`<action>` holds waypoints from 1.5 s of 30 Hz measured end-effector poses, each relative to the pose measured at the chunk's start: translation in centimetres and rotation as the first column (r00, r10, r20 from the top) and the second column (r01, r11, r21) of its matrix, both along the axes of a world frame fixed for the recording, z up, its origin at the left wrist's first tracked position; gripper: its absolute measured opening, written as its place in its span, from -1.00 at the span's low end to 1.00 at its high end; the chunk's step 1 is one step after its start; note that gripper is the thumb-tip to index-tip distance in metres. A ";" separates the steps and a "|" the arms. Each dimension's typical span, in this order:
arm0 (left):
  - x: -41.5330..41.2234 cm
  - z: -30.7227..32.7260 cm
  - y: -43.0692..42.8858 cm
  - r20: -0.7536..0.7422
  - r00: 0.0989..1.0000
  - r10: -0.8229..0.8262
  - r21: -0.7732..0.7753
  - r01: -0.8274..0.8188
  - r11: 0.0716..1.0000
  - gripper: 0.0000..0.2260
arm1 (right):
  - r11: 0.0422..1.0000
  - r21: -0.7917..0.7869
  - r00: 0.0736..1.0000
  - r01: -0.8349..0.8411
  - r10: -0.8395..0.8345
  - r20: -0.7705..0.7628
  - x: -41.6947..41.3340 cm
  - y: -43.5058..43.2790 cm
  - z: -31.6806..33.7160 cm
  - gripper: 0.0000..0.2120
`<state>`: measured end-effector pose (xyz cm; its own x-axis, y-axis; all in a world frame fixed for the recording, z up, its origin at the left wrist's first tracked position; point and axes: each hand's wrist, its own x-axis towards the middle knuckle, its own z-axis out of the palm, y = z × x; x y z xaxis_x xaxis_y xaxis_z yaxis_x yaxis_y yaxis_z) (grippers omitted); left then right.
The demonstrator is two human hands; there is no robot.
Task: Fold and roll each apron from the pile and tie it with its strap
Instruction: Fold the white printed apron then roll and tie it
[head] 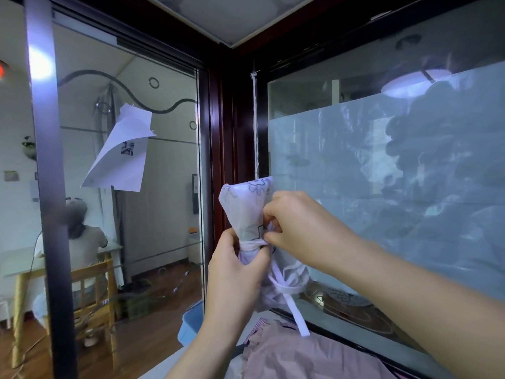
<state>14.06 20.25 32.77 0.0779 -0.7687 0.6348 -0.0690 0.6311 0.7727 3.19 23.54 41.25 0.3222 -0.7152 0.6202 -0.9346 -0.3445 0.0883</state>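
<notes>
Fingertips of your right hand [297, 222] pinch the white strap [252, 244] where it bands the middle of the rolled apron [246, 203]; that grip is pressed tight on the strap, the wrist bent down from a forearm that comes in from the lower right. Your left hand [235, 272] wraps the roll just under the band, fingers curled round the cloth, forearm rising from below. You hold the apron upright in the air between both hands, white with outlined flowers, its top end fanning out above the band and its lower end bunched beneath. One loose end of the strap hangs down from the bundle and its tip touches the pink cloth [300, 356] spread on the bench below. Left of that sits a blue tub [188, 326]; its contents are hidden. Behind stand a frosted window [355, 165] and a glass door [153, 214] with a sheet of paper [123, 151] on it.
</notes>
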 end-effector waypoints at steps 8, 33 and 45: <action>0.1 -0.1 0.3 0.009 0.998 0.063 -0.029 -0.063 0.998 -0.82 | 0.999 0.038 0.999 0.034 -0.033 -0.005 0.0 -1.5 -0.5 -0.85; 1.6 0.4 -0.4 0.022 0.998 -0.063 0.033 0.063 0.997 -0.83 | 0.941 0.160 0.779 -0.299 0.144 0.610 -2.5 -1.7 -1.3 -0.84; 0.6 -0.7 -0.5 0.069 0.998 -0.004 -0.052 0.008 0.999 -0.86 | 0.986 0.016 0.830 -0.167 0.132 0.541 -1.9 -2.2 -2.6 -0.84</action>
<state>14.63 19.74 32.07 0.0280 -0.7345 0.6781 -0.1174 0.6712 0.7319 1.32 21.31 38.69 0.0577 -0.7266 0.6847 -0.7654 -0.4725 -0.4369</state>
